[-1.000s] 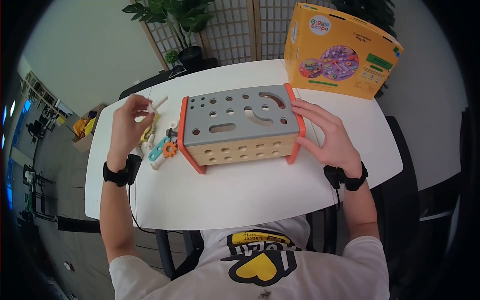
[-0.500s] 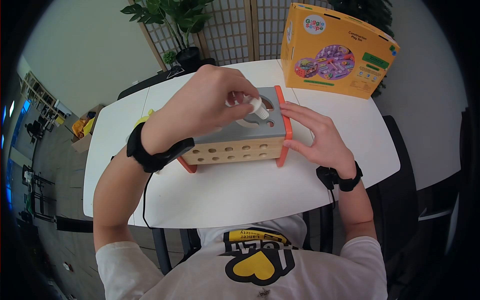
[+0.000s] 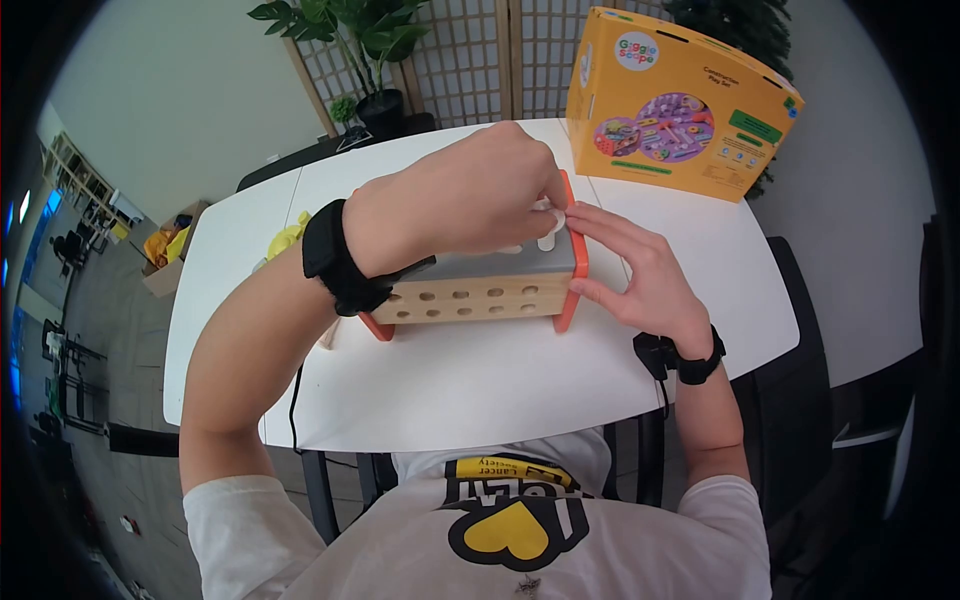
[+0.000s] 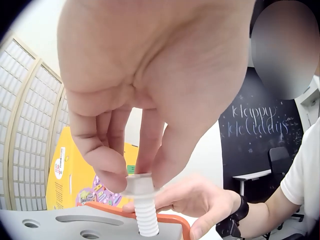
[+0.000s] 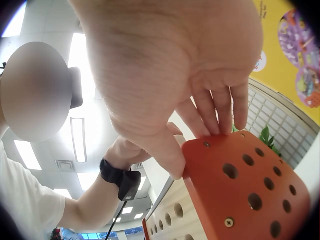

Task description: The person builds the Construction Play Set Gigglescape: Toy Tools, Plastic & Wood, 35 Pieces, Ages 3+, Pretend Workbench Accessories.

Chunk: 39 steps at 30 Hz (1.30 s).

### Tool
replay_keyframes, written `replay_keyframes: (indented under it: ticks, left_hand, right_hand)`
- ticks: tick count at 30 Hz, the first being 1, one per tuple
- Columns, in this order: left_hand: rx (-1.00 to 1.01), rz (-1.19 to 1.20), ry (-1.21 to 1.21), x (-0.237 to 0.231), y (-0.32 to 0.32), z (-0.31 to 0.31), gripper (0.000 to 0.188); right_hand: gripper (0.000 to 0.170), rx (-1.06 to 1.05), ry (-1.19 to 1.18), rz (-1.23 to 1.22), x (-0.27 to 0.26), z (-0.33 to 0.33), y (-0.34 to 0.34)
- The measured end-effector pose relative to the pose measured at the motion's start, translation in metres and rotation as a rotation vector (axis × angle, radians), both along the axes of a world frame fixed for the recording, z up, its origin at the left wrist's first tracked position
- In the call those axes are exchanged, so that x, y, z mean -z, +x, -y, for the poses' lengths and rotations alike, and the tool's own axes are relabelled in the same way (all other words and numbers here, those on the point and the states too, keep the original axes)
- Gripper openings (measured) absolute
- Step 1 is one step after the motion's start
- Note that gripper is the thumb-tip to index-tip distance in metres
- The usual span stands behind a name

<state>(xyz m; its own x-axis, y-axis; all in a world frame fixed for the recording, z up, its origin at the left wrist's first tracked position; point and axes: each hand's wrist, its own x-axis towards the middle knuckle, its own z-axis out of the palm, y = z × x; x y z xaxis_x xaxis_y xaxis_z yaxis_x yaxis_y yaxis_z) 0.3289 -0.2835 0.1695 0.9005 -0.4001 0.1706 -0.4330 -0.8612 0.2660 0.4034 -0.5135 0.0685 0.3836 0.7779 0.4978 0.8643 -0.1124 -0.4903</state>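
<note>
A white threaded screw [image 4: 146, 212] stands upright with its tip at a hole in the grey top [image 4: 60, 227], near the orange end panel. My left hand [image 3: 465, 195] pinches the screw's head between thumb and fingers; in the left wrist view the fingers [image 4: 107, 165] curl over it. My right hand [image 3: 645, 270] lies against the orange end panel [image 3: 580, 255] of the wooden workbench [image 3: 475, 300]. In the right wrist view, my right hand [image 5: 170, 75] rests straight fingers and thumb on the edge of the orange panel [image 5: 240, 190].
A yellow box [image 3: 685, 110] stands at the back right of the white table [image 3: 450, 390]. Yellow pieces [image 3: 287, 240] lie left of the workbench, partly behind my left arm. A potted plant [image 3: 380, 110] and a lattice screen are beyond the table.
My left hand has carried the white screw from the loose parts on the left, across the workbench, to the hole near its right end. My right hand stays at the orange panel.
</note>
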Motion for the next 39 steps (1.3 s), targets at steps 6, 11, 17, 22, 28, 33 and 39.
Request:
replay_keyframes:
  ticks: [6,11,17,22,28,33,39]
  left_hand:
    - [-0.031,-0.066,0.000,-0.003,0.000,0.006,0.019]
    - [0.113,0.017,0.010,0.001,0.006,-0.002,0.019]
    - [0.138,-0.024,0.012,-0.002,0.002,-0.003,0.010]
    - [0.139,0.025,-0.099,0.006,0.004,0.001,0.014]
    - [-0.034,0.000,0.087,-0.001,-0.001,0.011,0.016]
    - [0.188,0.048,-0.010,0.006,0.006,-0.003,0.011]
    - [0.172,0.243,-0.116,0.016,0.004,0.002,0.011]
  right_hand:
    - [0.059,0.009,-0.014,-0.018,0.000,0.000,-0.001]
    - [0.059,-0.003,-0.008,-0.006,-0.001,0.001,0.000]
    - [0.059,-0.015,-0.003,-0.002,0.001,0.000,0.001]
    - [0.059,0.000,-0.005,-0.007,0.001,0.000,0.000]
    - [0.060,0.001,-0.005,-0.007,0.000,0.001,0.000]
    - [0.059,-0.005,-0.002,-0.026,-0.002,0.000,-0.003]
    - [0.058,0.001,-0.003,-0.026,-0.001,0.001,-0.002]
